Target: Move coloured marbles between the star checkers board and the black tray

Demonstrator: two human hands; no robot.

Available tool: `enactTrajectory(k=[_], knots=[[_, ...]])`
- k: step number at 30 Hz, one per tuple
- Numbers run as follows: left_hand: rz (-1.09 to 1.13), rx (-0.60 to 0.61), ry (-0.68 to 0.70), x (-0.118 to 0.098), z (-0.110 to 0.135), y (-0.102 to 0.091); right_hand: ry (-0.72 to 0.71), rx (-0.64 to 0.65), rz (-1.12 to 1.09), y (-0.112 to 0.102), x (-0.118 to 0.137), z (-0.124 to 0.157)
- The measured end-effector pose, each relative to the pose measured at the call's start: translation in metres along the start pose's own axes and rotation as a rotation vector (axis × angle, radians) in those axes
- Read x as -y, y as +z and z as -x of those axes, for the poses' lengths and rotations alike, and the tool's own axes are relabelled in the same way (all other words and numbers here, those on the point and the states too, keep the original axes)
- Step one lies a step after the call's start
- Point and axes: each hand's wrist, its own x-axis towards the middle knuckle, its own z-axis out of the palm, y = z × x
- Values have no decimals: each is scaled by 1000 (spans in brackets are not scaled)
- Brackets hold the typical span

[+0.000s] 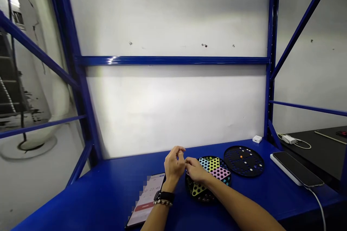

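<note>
My left hand (pixel 174 165) hovers above the blue table with its fingers curled into a pinch; what they hold, if anything, is too small to make out. A watch and a bead bracelet sit on that wrist. My right hand (pixel 195 170) rests palm down over the left part of a round Chinese checkers board (pixel 216 171) with coloured star points, fingers bent towards the left hand. The two hands almost touch. I cannot tell whether the right fingers hold a piece.
A second round black board (pixel 244 161) with a few pegs lies to the right. A lit phone (pixel 146 198) lies at the left front, a dark phone (pixel 296 168) with a cable at the right. A white plug (pixel 257 139) sits by the blue rack post (pixel 269 79).
</note>
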Motion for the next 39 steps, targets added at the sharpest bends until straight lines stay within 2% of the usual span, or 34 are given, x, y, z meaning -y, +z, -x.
enactTrajectory(k=[3, 5, 8, 10, 12, 20, 23, 25, 28, 30, 32, 35, 39], knots=[[-18, 5, 0, 1, 1, 0, 20, -64, 57, -23, -3, 7], [-18, 11, 2, 0, 2, -1, 10, 35, 94, -41, -5, 14], [-10, 20, 0, -1, 2, -1, 12, 255, 73, -58, -8, 23], [-3, 29, 1, -1, 2, -1, 19, 380, 74, -61, -7, 26], [1, 35, 3, 1, 2, -1, 24, 448, 106, -58, -4, 28], [20, 48, 25, 2, 2, 0, -39, 188, 227, -38, 6, 31], [10, 50, 17, 1, 1, -1, -64, 95, 265, -47, 1, 25], [-2, 71, 6, -1, 1, -1, -29, 6, 272, -63, -7, 20], [-19, 132, -7, -2, 2, -1, 113, -131, 331, -100, -30, 18], [-24, 161, -10, -4, 3, -1, 257, -267, 441, -129, -56, 24], [-25, 172, -7, -5, 4, -1, 406, -319, 531, -156, -88, 36], [-25, 184, -8, -6, 4, -1, 593, -259, 518, -183, -136, 58], [-31, 187, -11, -6, 5, -2, 511, -184, 358, -192, -173, 76]])
